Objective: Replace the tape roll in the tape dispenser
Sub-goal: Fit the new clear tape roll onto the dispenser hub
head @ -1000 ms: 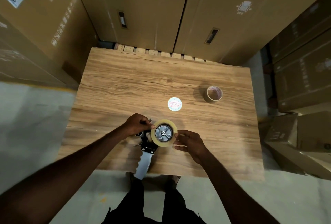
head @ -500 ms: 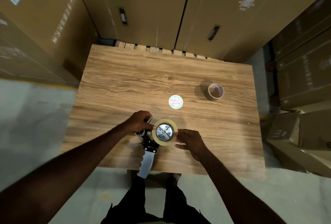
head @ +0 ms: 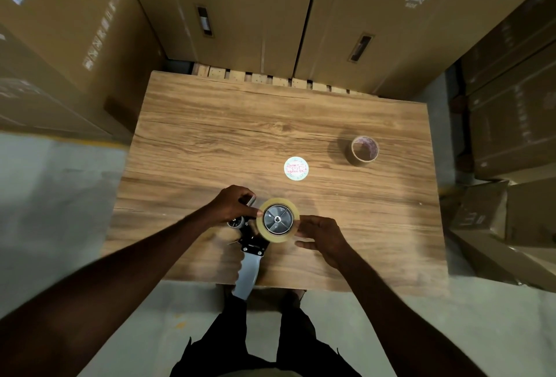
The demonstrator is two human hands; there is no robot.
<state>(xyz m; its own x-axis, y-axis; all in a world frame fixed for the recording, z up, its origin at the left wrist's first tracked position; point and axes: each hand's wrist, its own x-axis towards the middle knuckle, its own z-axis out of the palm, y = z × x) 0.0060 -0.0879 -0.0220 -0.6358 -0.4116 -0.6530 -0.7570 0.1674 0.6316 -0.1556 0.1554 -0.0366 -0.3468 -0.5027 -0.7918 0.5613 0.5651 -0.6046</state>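
The tape dispenser (head: 251, 259) lies on its side near the front edge of the wooden table (head: 210, 135), its grey handle overhanging the edge toward me. A clear tape roll (head: 278, 236) sits around the dispenser's metal hub. My left hand (head: 231, 205) grips the dispenser's front end, thumb and finger touching the roll's left rim. My right hand (head: 323, 236) pinches the roll's right rim with its fingertips. An empty brown cardboard core (head: 362, 150) stands at the table's right. A round white label (head: 296, 168) lies flat near the middle.
Tall cardboard boxes (head: 240, 9) wall in the table at the back and left. More boxes (head: 511, 120) are stacked at the right, with smaller cartons (head: 496, 226) on the floor. Grey concrete floor (head: 54, 211) lies to the left and in front.
Both hands and the dispenser stay almost where they were. The roll seems pressed slightly further onto the hub; the view has shifted a little.
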